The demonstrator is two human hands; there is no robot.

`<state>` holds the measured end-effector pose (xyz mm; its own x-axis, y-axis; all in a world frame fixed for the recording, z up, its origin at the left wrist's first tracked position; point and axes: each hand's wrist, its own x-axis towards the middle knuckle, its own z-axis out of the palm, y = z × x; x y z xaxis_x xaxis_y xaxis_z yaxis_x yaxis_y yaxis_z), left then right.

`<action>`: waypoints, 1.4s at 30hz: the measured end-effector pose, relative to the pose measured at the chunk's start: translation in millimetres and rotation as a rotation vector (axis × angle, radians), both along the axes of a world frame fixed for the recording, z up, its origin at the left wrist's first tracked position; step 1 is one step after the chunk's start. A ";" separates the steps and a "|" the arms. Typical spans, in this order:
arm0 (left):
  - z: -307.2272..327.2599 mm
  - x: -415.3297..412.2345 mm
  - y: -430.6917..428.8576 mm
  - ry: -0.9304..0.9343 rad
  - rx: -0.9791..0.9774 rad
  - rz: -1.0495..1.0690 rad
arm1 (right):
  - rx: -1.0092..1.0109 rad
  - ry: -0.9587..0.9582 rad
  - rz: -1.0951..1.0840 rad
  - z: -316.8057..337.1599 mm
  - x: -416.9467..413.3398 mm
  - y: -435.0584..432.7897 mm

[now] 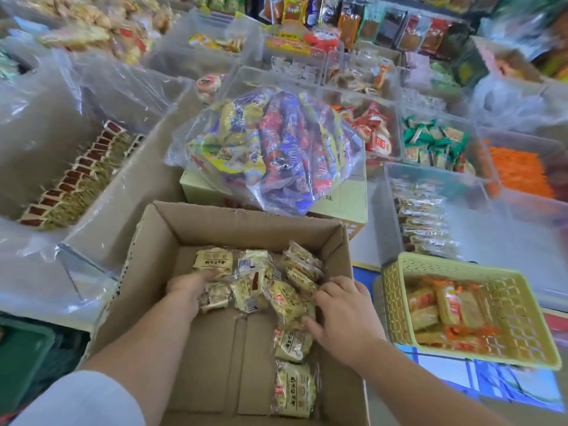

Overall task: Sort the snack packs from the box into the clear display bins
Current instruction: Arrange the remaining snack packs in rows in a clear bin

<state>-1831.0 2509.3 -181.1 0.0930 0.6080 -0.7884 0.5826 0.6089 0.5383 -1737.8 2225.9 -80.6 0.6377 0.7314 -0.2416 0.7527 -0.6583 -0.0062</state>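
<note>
An open cardboard box [172,222] sits in front of me with several pale yellow snack packs [293,390] scattered on its floor. My left hand [187,289] is inside the box at the left of the pile, its fingers closing on a pack [215,298]. My right hand [342,315] is in the box on the right side, fingers spread over the packs, touching one [292,344]. A clear display bin [92,229] at the left holds a row of the same pale packs with red ends [73,182].
A clear bag of mixed colourful snacks [273,152] lies on a carton beyond the box. A yellow-green plastic basket [522,348] with orange packs stands at the right. Clear bins [430,176] of other snacks fill the far and right side.
</note>
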 end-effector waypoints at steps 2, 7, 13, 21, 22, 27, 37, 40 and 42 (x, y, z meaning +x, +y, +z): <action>4.1 -4.3 3.7 0.042 0.029 -0.081 | 0.000 -0.002 -0.002 0.9 -0.2 1.6; 27.5 -14.7 8.4 -0.050 0.161 -0.191 | 0.008 -0.008 0.002 0.9 0.6 0.0; 46.6 -31.5 -5.8 -0.197 0.060 -0.381 | 0.020 -0.017 0.001 0.0 0.1 1.5; 22.7 -10.2 -37.7 -0.287 -0.058 -0.621 | -0.008 -0.019 0.012 -2.0 1.7 -0.8; 21.0 -8.1 -38.3 -0.306 -0.081 -0.605 | -0.014 -0.017 0.016 -1.9 2.0 -0.9; 19.9 -5.6 -44.0 -0.313 -0.189 -0.595 | -0.065 -0.009 0.043 -1.9 4.5 -2.4; 19.0 -8.9 -49.4 -0.327 -0.253 -0.535 | -0.225 -0.086 0.057 -7.1 -0.4 2.0; 19.4 -14.8 -50.1 -0.332 -0.165 -0.504 | -0.332 -0.136 0.059 -5.1 -3.1 10.9; 20.4 -21.0 -48.4 -0.333 -0.115 -0.488 | -0.393 -0.175 0.068 -4.6 -5.5 18.0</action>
